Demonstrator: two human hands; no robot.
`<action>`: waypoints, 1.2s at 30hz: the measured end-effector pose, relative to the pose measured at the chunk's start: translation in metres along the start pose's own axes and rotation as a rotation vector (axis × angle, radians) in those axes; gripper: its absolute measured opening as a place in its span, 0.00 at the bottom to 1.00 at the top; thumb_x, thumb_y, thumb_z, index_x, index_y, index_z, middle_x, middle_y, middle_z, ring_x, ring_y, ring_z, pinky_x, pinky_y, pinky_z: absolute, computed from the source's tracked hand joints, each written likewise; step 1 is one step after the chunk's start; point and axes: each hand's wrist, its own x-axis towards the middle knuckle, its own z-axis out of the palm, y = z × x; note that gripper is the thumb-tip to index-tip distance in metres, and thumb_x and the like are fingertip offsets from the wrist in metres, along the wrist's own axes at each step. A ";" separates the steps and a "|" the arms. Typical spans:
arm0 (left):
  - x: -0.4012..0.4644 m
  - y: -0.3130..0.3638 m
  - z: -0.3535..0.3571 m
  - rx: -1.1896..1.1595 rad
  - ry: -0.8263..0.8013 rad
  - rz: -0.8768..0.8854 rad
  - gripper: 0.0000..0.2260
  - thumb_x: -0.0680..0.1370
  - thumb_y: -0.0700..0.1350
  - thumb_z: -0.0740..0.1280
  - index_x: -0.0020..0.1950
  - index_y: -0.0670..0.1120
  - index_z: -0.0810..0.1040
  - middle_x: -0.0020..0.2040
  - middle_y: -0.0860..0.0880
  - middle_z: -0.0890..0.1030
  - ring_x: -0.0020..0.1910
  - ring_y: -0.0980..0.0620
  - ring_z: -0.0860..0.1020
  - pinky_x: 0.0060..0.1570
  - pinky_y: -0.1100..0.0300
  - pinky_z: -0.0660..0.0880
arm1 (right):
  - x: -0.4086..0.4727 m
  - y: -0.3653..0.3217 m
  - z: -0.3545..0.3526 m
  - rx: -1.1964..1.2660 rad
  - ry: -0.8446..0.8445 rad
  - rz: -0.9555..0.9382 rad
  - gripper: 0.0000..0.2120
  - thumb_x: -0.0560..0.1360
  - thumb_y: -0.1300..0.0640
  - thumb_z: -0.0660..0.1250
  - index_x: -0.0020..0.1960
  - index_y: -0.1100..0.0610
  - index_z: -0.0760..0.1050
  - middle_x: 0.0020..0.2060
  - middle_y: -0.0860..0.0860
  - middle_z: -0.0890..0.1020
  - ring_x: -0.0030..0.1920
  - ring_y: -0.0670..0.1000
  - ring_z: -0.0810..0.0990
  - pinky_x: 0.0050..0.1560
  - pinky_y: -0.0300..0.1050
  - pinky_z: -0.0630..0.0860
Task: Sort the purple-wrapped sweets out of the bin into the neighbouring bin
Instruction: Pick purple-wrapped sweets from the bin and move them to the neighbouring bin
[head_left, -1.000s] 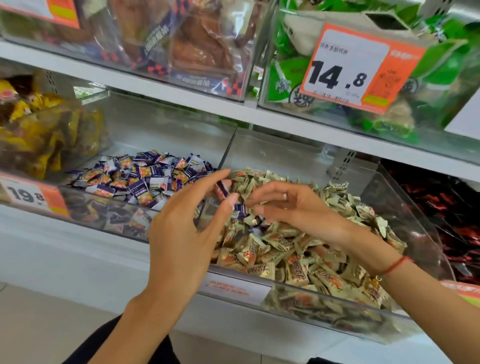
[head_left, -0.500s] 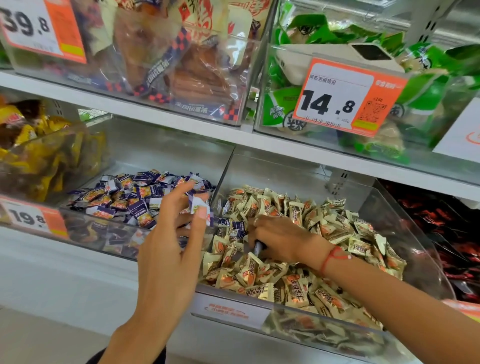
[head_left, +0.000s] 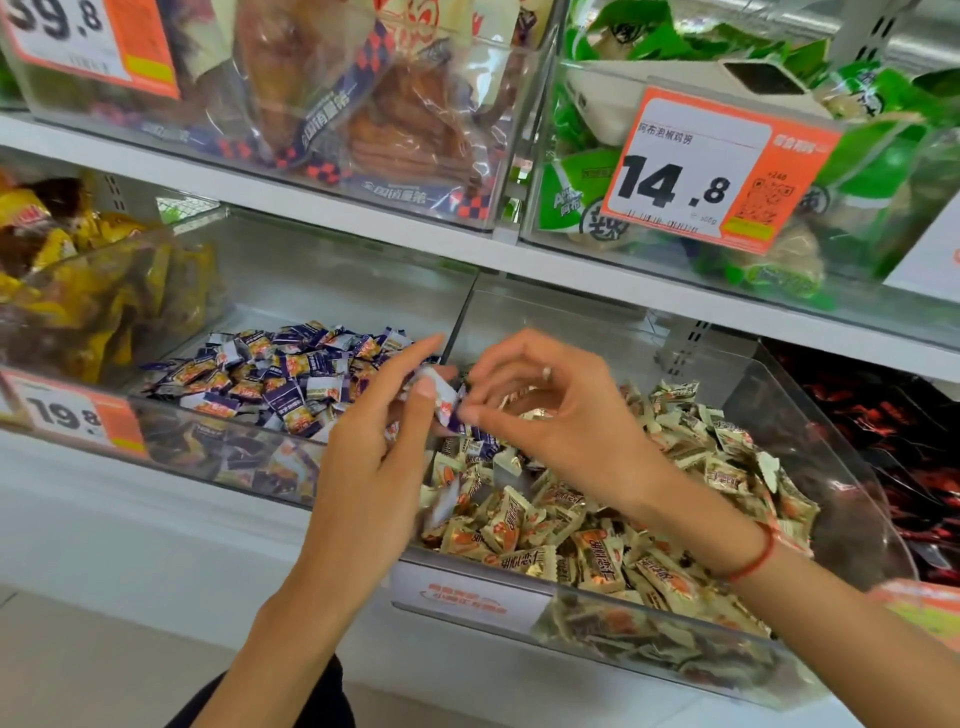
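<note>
The right hand (head_left: 566, 415) pinches a purple-wrapped sweet (head_left: 451, 406) at its fingertips, above the cream-sweets bin (head_left: 810, 431), passing it to the left hand (head_left: 374, 457). The left hand's fingers are half-closed on it and should take it firmly, then drop it well inside the neighbouring bin (head_left: 208, 462) at 9 o'clock.

Shop: shelves w/ clear bins (head_left: 810, 415) of wrapped sweets, orange price tags (head_left: 711, 171).

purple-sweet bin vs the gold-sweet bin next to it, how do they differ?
The left bin holds purple-and-white wrapped sweets; the right bin holds mostly gold-and-cream ones, with a few purple strays near the hands. The left bin's layer is shallow and set back; the right bin's pile is deeper and reaches the front wall. The left bin carries a 19.8 price tag. Both are clear plastic, on one shelf.
</note>
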 end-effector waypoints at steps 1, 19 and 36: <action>0.000 0.001 0.002 0.001 0.007 -0.003 0.16 0.81 0.52 0.56 0.67 0.57 0.72 0.39 0.52 0.75 0.35 0.60 0.74 0.34 0.67 0.70 | 0.001 0.003 0.007 -0.053 -0.002 -0.021 0.08 0.71 0.62 0.74 0.46 0.54 0.79 0.39 0.48 0.84 0.40 0.46 0.82 0.44 0.40 0.79; -0.001 -0.007 -0.014 -0.100 0.179 -0.094 0.11 0.77 0.42 0.66 0.60 0.49 0.77 0.47 0.62 0.81 0.46 0.67 0.79 0.40 0.75 0.73 | -0.005 0.061 0.039 -0.591 -0.709 0.110 0.15 0.75 0.55 0.70 0.61 0.48 0.79 0.52 0.47 0.79 0.50 0.49 0.76 0.48 0.47 0.74; 0.016 -0.023 -0.051 0.157 0.258 0.035 0.08 0.78 0.45 0.65 0.57 0.53 0.78 0.48 0.60 0.80 0.46 0.64 0.79 0.46 0.71 0.73 | 0.008 0.027 0.002 0.253 0.201 0.222 0.12 0.67 0.59 0.76 0.48 0.55 0.79 0.33 0.48 0.82 0.38 0.48 0.82 0.42 0.35 0.77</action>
